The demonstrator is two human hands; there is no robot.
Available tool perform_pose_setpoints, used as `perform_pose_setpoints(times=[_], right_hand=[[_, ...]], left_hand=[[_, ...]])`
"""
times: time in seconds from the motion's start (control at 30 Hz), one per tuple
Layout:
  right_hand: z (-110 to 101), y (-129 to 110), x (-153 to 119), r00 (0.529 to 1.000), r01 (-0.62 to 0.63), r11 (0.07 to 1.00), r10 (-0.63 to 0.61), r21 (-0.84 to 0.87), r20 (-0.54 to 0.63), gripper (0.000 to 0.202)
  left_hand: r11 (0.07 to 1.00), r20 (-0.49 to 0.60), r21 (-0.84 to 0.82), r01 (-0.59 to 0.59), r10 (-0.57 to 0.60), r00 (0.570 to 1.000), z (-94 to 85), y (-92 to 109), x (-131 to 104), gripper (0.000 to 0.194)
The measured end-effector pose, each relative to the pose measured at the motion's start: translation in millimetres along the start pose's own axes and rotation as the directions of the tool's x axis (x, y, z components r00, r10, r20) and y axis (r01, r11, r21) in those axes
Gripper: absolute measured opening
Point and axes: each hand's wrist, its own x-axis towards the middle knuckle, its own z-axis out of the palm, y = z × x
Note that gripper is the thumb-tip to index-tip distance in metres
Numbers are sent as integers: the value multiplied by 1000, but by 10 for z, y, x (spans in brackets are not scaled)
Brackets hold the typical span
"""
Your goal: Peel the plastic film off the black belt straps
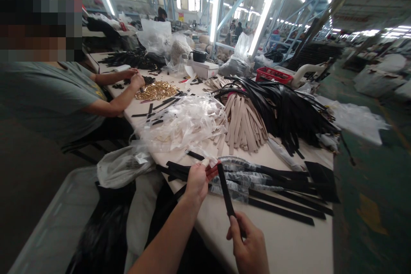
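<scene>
My right hand [247,242] is closed around the lower end of a flat black strap [226,190], which slants up and to the left. My left hand [199,179] is at the strap's upper end, its thumb, in a pale covering, bent towards the fingers. Clear plastic film [210,154] shows at those fingertips and seems pinched there; the exact grip is partly hidden. Beneath and beside the hands lie several black straps [282,212], some of them wrapped in clear plastic [245,177].
A heap of crumpled clear film [192,120] covers the table's middle. Beyond are beige strips [245,124], long black straps [285,107] and a red basket [273,75]. At left, a co-worker's hands [137,80] work above gold-coloured metal pieces [157,90]. A translucent bin [61,218] stands lower left.
</scene>
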Motion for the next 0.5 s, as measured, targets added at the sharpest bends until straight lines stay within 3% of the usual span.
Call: perform_pose_setpoints(times=[0.33,0.5], right_hand=[[-2,-38,-7,1000,-14,1000,14,8,27,43],[4,-44,-12,999,40,999,-40,10,-6,43]], left_hand=[[1000,-2,-5,-14,14,1000,10,-26,1,16],[1000,-28,-2,-16,16,999,16,-40,11,16]])
